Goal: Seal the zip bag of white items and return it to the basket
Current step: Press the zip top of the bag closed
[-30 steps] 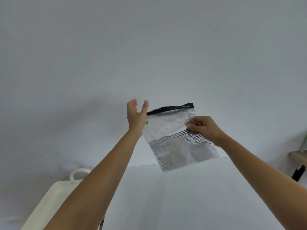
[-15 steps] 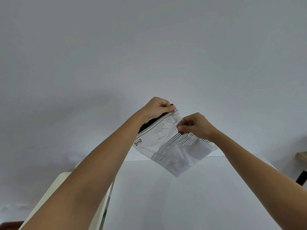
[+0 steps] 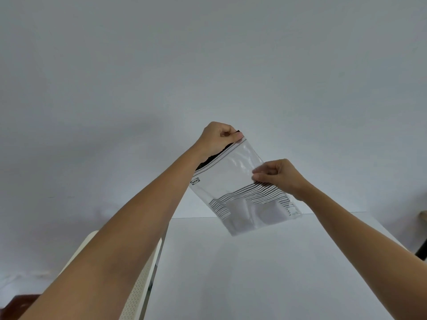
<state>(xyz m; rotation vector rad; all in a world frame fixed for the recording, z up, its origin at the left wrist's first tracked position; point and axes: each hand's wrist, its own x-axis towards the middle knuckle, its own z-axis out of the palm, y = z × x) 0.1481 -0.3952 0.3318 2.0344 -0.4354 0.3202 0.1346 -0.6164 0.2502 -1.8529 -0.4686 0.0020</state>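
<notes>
A clear zip bag [image 3: 233, 181] with black stripes and a black zip strip hangs in the air above the white table [image 3: 254, 273], tilted with its top edge rising to the right. White items lie in its lower part. My left hand [image 3: 218, 137] pinches the zip strip at the top corner. My right hand [image 3: 277, 175] pinches the bag's right side edge. The cream basket [image 3: 143, 280] with small holes stands low at the left, mostly hidden behind my left forearm.
A plain grey wall fills the background. At the far right edge there is a wooden surface [image 3: 424, 214] on a black leg. Something dark brown [image 3: 13, 303] sits in the bottom left corner.
My left hand went from open beside the bag to pinching its zip strip and slid toward the right end. The bag tilted and the view dropped slightly.
</notes>
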